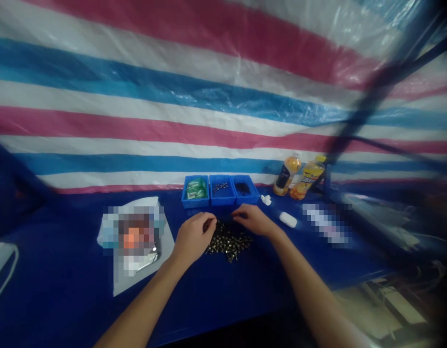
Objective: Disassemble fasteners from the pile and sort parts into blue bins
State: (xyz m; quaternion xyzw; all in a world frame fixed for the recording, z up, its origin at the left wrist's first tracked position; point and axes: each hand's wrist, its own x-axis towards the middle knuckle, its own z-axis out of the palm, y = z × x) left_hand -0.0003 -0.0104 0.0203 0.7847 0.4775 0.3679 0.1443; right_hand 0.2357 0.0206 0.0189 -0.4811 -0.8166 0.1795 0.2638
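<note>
A heap of small dark and brass-coloured metal pieces (228, 244) lies on the blue table between my hands; they look like small fasteners or fittings, too small to name surely. My left hand (196, 237) is at the heap's left edge, its fingers curled and thumb and fingertips pressed together. Over the heap's upper right side is my right hand (257, 220), thumb and fingertips drawn close in a pinch. Whatever either pinch holds is too small to make out. Just beyond stand three blue bins: one with green-and-silver packets (196, 189), one with small metal pieces (221, 186), one with dark pieces (242, 187).
Two drink bottles (287, 176) stand at the back right. A white case (288, 220) and crumpled tissue (266, 199) lie nearer. On the left is a white sheet with a plastic bag (147, 205). A striped tarp (154, 130) hangs behind the table (216, 299).
</note>
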